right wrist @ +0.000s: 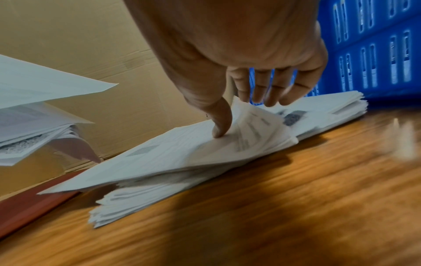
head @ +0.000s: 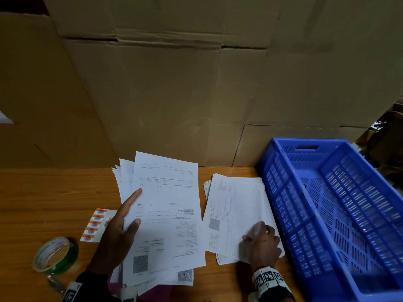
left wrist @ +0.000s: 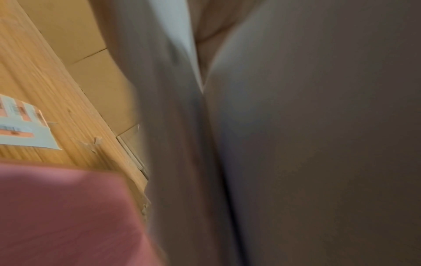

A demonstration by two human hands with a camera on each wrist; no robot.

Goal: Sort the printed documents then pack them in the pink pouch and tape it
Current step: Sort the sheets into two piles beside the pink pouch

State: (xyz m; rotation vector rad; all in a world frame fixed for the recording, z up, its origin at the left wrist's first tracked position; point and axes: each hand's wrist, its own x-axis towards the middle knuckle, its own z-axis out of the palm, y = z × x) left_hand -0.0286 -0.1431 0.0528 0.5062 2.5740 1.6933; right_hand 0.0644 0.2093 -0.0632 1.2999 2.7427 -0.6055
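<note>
My left hand [head: 130, 210] holds a fanned stack of printed documents [head: 168, 214] lifted off the wooden table, with index finger and thumb lying on the top sheet. In the left wrist view only blurred paper [left wrist: 173, 126] shows. To the right, a second pile of documents [head: 233, 205] lies flat beside the crate. My right hand [head: 259, 232] rests on its near corner. In the right wrist view this hand [right wrist: 243, 117] pinches the top sheet [right wrist: 257, 126], which buckles up between thumb and fingers. The pink pouch [head: 157, 294] peeks out under the held stack and appears blurred as the pouch [left wrist: 56, 216].
A blue plastic crate [head: 327, 214] stands at the right, close to the pile. A green tape roll [head: 55, 256] and a sheet of orange labels [head: 96, 224] lie at the left. Cardboard boxes [head: 196, 83] wall off the back of the table [head: 54, 192].
</note>
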